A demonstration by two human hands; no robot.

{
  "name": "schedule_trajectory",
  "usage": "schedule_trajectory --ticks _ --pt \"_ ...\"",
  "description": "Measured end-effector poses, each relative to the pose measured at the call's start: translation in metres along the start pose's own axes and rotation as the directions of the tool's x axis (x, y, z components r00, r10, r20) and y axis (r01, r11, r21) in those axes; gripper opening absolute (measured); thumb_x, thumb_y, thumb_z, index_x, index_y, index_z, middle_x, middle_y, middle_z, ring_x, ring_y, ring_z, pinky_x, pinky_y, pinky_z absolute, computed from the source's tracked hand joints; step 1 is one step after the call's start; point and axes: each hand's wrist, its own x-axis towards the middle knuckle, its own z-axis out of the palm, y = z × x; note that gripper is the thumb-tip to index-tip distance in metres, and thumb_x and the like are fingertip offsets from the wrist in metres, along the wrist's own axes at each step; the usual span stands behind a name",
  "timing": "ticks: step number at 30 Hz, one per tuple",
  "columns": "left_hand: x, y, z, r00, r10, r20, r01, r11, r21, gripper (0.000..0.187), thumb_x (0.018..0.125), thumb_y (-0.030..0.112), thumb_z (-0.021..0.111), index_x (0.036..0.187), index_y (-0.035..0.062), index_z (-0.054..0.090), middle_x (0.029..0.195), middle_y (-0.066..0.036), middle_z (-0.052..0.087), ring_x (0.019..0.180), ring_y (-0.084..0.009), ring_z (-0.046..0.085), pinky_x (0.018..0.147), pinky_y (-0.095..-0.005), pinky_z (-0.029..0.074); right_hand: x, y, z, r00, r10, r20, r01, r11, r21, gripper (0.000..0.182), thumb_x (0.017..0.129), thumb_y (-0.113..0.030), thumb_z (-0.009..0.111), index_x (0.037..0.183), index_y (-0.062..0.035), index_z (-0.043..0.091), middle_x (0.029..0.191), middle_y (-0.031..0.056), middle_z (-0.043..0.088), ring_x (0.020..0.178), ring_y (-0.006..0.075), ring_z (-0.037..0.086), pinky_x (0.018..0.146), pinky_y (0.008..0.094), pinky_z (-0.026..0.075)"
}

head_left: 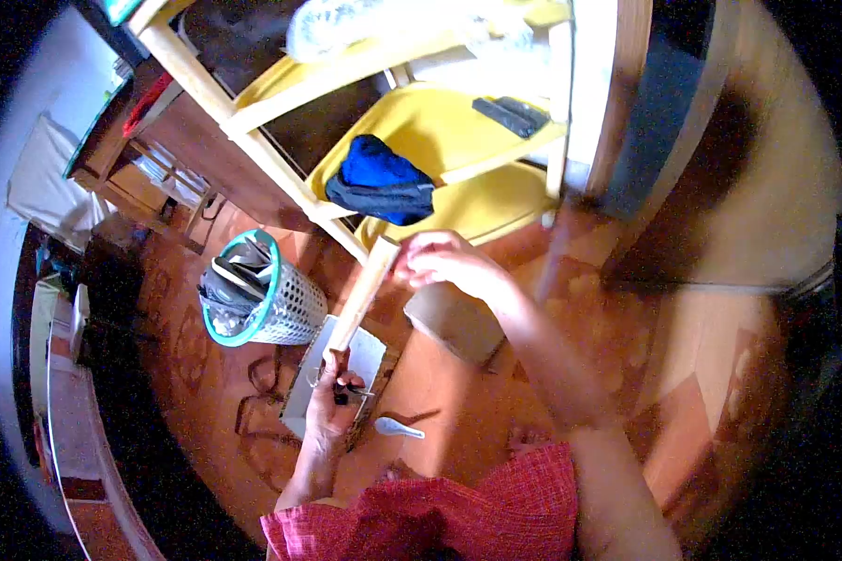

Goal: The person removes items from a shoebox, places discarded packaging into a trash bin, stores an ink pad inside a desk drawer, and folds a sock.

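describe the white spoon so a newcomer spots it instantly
Start at the teal-rimmed white basket on the reddish floor. Go down-right past the pale flat sheet under the left hand. The white spoon lies alone on bare floor: small, glossy, with a rounded bowl.

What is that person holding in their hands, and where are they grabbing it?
A pale wooden stick. The right hand pinches its upper end, and the left hand grips its lower end. The left hand also seems to hold a small dark tool.

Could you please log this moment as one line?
left hand: grips wooden stick lower end | right hand: holds upper end | nearby: basket, white spoon
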Motion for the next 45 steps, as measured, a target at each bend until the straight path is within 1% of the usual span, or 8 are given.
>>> schedule_trajectory --ticks 7,13,25,30,34,38,44,45 --pt "-0.008 0.005 0.005 1.000 -0.013 0.006 0.013 0.994 -0.110 0.030 0.085 0.024 0.060 0.110 0.0089 0.052 0.104 -0.002 0.058 0.060 -0.0065 0.043 0.064 -0.0249 0.041 -0.014 -0.039 0.020 0.988 -0.018 -0.151 0.004 0.995 -0.095 0.029 0.088 -0.030 0.055 0.098 -0.0030 0.059 0.089 0.0050 0.062 0.079 0.0111 0.059 0.070 0.0244 0.048" --pt "-0.003 0.010 -0.002 0.998 0.057 0.017 -0.055 0.995 -0.084 0.028 0.085 0.019 0.061 0.109 0.0090 0.051 0.099 -0.002 0.059 0.060 -0.0072 0.044 0.063 -0.0257 0.041 -0.016 -0.058 0.049 0.973 -0.177 -0.151 0.148 0.972 -0.185 0.036 0.091 -0.027 0.052 0.120 -0.0074 0.049 0.104 0.0046 0.057 0.090 0.0122 0.058 0.071 0.0239 0.048" --pt "-0.044 0.058 0.043 0.832 0.552 -0.055 -0.506 0.796 0.332 0.034 0.080 0.003 0.060 0.111 0.0073 0.050 0.080 0.002 0.051 0.059 -0.0067 0.046 0.050 -0.0198 0.037 -0.001 -0.073 0.092 0.970 -0.243 -0.025 0.224 0.926 -0.304 0.036 0.084 -0.011 0.060 0.118 -0.0023 0.050 0.101 0.0074 0.057 0.083 0.0134 0.060 0.068 0.0245 0.052" --pt "-0.037 0.064 0.008 0.868 0.491 -0.077 -0.464 0.857 0.224 0.038 0.082 0.006 0.061 0.118 0.0050 0.048 0.082 0.002 0.053 0.062 -0.0058 0.046 0.053 -0.0194 0.039 0.006 -0.061 0.106 0.998 -0.069 -0.009 0.063 0.948 -0.310 0.027 0.086 -0.011 0.057 0.110 -0.0009 0.049 0.095 0.0084 0.058 0.082 0.0151 0.060 0.072 0.0267 0.052" --pt "-0.034 0.063 -0.029 0.912 0.387 -0.137 -0.380 0.922 0.074 0.049 0.082 0.013 0.064 0.126 0.0068 0.042 0.115 -0.002 0.057 0.062 -0.0055 0.045 0.057 -0.0217 0.042 0.027 -0.036 0.117 0.982 -0.072 -0.174 0.047 0.988 -0.145 0.029 0.086 -0.012 0.058 0.110 0.0001 0.048 0.098 0.0099 0.057 0.085 0.0188 0.061 0.076 0.0292 0.053" --pt "-0.036 0.068 -0.065 0.908 0.353 -0.226 -0.370 0.928 -0.035 0.050 0.082 0.013 0.064 0.126 0.0069 0.042 0.109 0.000 0.059 0.061 -0.0051 0.043 0.057 -0.0219 0.042 0.062 -0.026 0.140 0.970 -0.133 -0.201 0.072 0.956 -0.285 0.028 0.087 -0.014 0.057 0.111 -0.0033 0.048 0.102 0.0092 0.056 0.088 0.0176 0.060 0.082 0.0304 0.050" --pt "-0.038 0.083 -0.110 0.821 0.422 -0.384 -0.392 0.906 0.159 0.055 0.085 0.023 0.061 0.131 0.0056 0.038 0.122 -0.004 0.053 0.066 -0.0042 0.045 0.059 -0.0230 0.043 0.148 -0.006 0.222 0.803 -0.547 0.235 0.554 0.543 -0.630 0.033 0.080 -0.010 0.065 0.108 -0.0006 0.051 0.103 0.0095 0.059 0.088 0.0164 0.059 0.076 0.0302 0.049" --pt "-0.039 0.087 -0.115 0.798 0.439 -0.414 -0.373 0.898 0.234 0.056 0.085 0.025 0.061 0.132 0.0059 0.037 0.122 -0.004 0.053 0.067 -0.0043 0.046 0.059 -0.0232 0.043 0.154 -0.004 0.246 0.847 -0.474 0.241 0.522 0.661 -0.539 0.035 0.078 -0.010 0.067 0.108 -0.0016 0.051 0.096 0.0118 0.061 0.085 0.0197 0.060 0.073 0.0322 0.048"
